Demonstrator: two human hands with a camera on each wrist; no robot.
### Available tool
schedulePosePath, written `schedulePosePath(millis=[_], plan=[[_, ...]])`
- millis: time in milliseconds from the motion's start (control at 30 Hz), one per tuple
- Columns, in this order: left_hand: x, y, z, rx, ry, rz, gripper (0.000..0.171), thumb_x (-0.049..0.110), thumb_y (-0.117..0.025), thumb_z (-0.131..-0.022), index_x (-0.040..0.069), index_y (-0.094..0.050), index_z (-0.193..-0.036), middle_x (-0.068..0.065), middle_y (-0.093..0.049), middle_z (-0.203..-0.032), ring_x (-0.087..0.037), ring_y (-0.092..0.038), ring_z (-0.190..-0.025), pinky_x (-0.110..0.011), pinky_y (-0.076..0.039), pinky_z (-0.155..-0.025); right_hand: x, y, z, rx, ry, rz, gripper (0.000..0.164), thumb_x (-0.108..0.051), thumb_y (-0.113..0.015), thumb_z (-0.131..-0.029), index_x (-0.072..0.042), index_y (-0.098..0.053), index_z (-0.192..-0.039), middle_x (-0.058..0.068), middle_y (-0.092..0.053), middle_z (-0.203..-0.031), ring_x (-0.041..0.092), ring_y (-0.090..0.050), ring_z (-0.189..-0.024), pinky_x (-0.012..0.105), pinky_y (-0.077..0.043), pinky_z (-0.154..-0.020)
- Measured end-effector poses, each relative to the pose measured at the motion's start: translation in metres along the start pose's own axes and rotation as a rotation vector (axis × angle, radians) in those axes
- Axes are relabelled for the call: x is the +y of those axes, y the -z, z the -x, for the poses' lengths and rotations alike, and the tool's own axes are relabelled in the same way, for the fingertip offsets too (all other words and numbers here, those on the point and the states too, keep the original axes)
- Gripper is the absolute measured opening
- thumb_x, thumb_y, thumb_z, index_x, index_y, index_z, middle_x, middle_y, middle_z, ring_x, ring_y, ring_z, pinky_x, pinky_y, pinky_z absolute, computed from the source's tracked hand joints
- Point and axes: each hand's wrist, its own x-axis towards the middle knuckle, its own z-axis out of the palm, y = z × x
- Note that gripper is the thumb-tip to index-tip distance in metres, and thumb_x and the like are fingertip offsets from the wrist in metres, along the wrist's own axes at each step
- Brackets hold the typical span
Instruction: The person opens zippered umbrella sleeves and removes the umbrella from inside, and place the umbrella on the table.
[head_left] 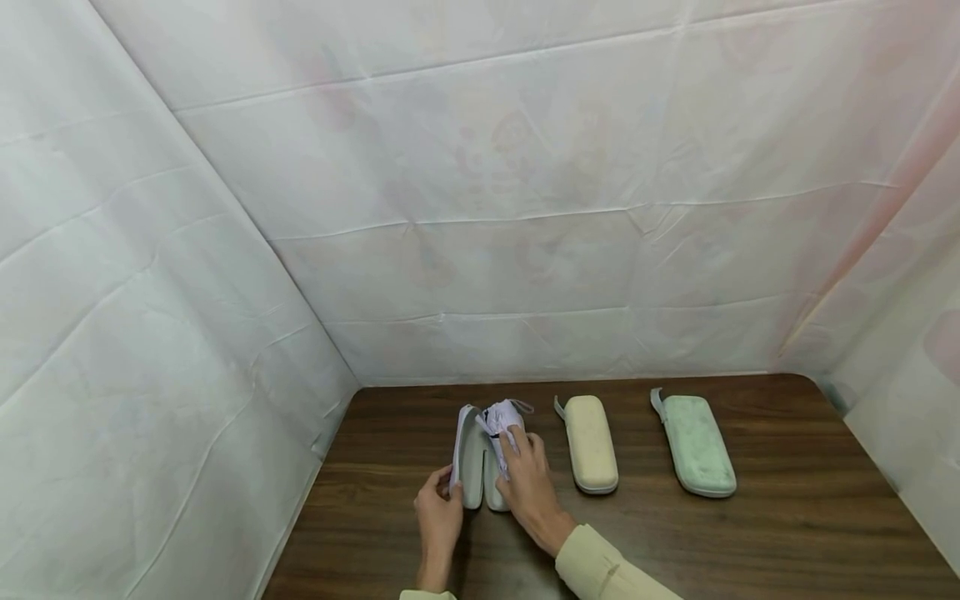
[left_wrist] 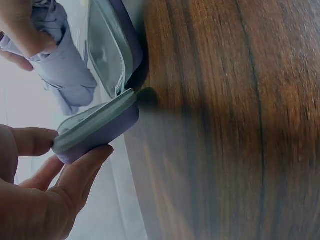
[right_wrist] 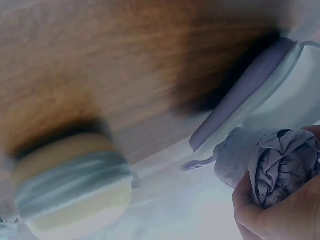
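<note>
A lavender zip case (head_left: 472,467) with a pale grey lining lies spread apart on the table. My left hand (head_left: 438,517) pinches the rim of its left half, thumb on the inside edge and fingers behind the lavender shell (left_wrist: 107,131). Over the other half, my right hand (head_left: 534,492) grips a rolled lavender folding umbrella (head_left: 504,415), which has a thin wrist loop at its far end. In the left wrist view the umbrella (left_wrist: 70,77) is held apart from the half that my left hand holds. Crumpled fabric (right_wrist: 282,170) bulges beside my right fingers in the right wrist view.
To the right lies a closed cream case (head_left: 591,443) with a grey strap, and farther right a closed mint green case (head_left: 701,446). The dark wooden table (head_left: 375,483) meets white draped sheeting (head_left: 525,350) at the back and sides.
</note>
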Motion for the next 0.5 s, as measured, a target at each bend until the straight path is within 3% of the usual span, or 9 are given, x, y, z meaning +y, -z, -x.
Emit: schedulePosePath(millis=[167,333,500], plan=[[-0.003,0.004,-0.003,0.044,0.003,0.026,0.025,-0.013,-0.071,-0.084,-0.008,-0.076,-0.108,-0.023,-0.077,-0.097,-0.026,-0.074,-0.08,-0.022,-0.053,-0.064,0.003,0.003,-0.009,0.061,0.026,-0.003,0.068,0.002,-0.09,-0.059,0.005,-0.073,-0.125,0.023,-0.064,-0.128,0.044,-0.06,-0.105,0.05,-0.057,-0.09],[-0.003,0.011,-0.006,0.039,0.044,0.032,0.025,-0.014,-0.069,-0.086,-0.008,-0.076,-0.109,-0.024,-0.077,-0.1,-0.03,-0.075,-0.085,-0.023,-0.055,-0.066,0.006,0.006,-0.014,0.072,0.003,-0.033,0.067,0.003,-0.088,-0.06,0.007,-0.072,-0.125,0.024,-0.064,-0.128,0.046,-0.059,-0.105,0.051,-0.057,-0.089],[-0.005,0.016,-0.009,0.056,0.038,0.021,0.024,-0.015,-0.068,-0.087,-0.008,-0.077,-0.109,-0.024,-0.077,-0.099,-0.03,-0.075,-0.085,-0.022,-0.054,-0.065,0.009,0.008,-0.017,0.068,-0.035,-0.037,0.066,0.004,-0.087,-0.063,0.007,-0.071,-0.127,0.023,-0.063,-0.129,0.044,-0.058,-0.105,0.05,-0.057,-0.086]])
